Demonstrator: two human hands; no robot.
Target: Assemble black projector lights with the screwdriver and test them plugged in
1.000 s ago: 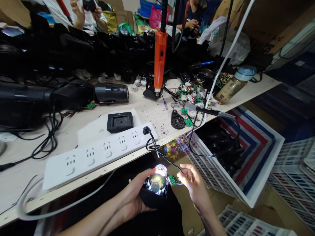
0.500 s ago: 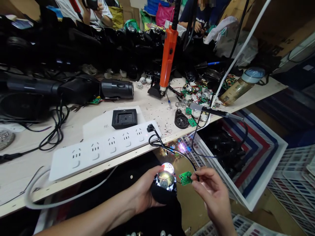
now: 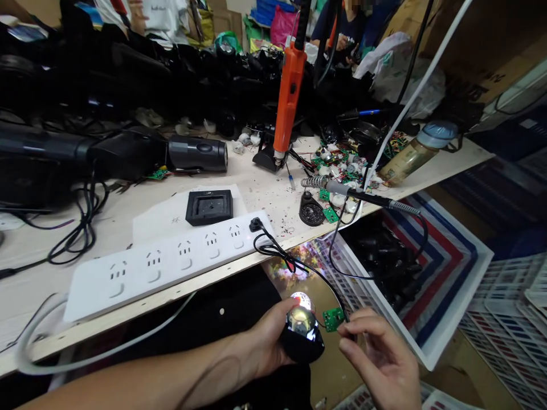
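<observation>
My left hand (image 3: 273,336) is wrapped round a black, rounded device with a glowing clear lens (image 3: 301,322), tilted upward beside the bench edge. A small green circuit board (image 3: 333,319) hangs just right of the device, seemingly joined to it by a thin wire. Thumb and fingers of my right hand (image 3: 376,353) pinch the end of a black cable (image 3: 327,279) at the board's right edge; whether they also grip the board is unclear. The cable runs up to the white power strip (image 3: 171,265). Colourful light patterns (image 3: 294,267) fall on the floor below the bench.
An orange electric screwdriver (image 3: 290,97) hangs over the bench. A soldering iron (image 3: 367,196) rests in its coil by loose green boards. Nearby are a black square fixture (image 3: 209,206), a bottle (image 3: 414,154) and a white crate (image 3: 444,347). Two people sit across.
Both hands, with the lit device, board and cable end, have shifted slightly right and down in view. The bench has slid a little left. Across the bench, one person's hands have moved.
</observation>
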